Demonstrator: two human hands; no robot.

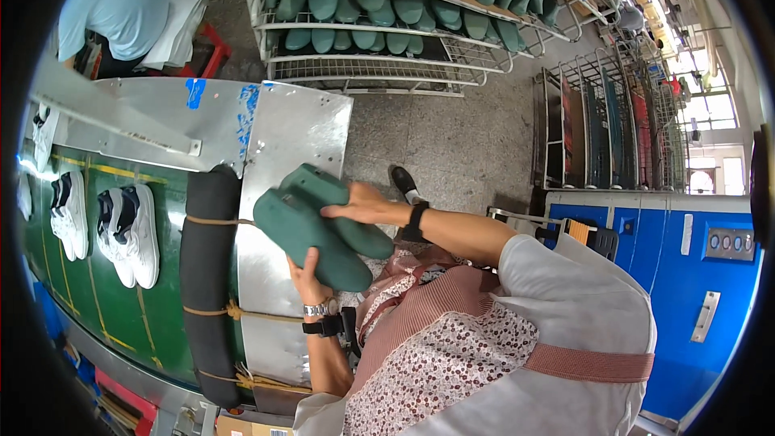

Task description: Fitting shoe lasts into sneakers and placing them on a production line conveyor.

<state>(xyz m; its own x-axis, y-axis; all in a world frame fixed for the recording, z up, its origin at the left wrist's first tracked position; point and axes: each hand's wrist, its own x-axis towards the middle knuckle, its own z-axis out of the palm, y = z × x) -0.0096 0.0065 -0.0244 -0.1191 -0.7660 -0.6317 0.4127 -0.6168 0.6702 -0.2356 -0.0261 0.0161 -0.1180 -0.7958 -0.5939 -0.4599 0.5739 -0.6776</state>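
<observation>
Two dark green shoe lasts are held side by side in front of me, over the edge of the metal table. My left hand [304, 280] grips the larger-looking left shoe last [311, 244] from below, its thumb lying along the side. From the right, my right hand [365, 203] is closed on the other shoe last [319, 186], with the thumb across its upper side; most of the fingers are hidden behind it. The lasts touch or overlap, and their toes point toward my body.
A metal tabletop [274, 274] adjoins a green conveyor belt [173, 319] carrying white shoes [139, 234]. Between them lies a black padded roll [208, 274] tied with cord. A wire rack [379, 73] of green lasts stands ahead; a blue cabinet [678, 274] is right. A person [121, 0] sits far left.
</observation>
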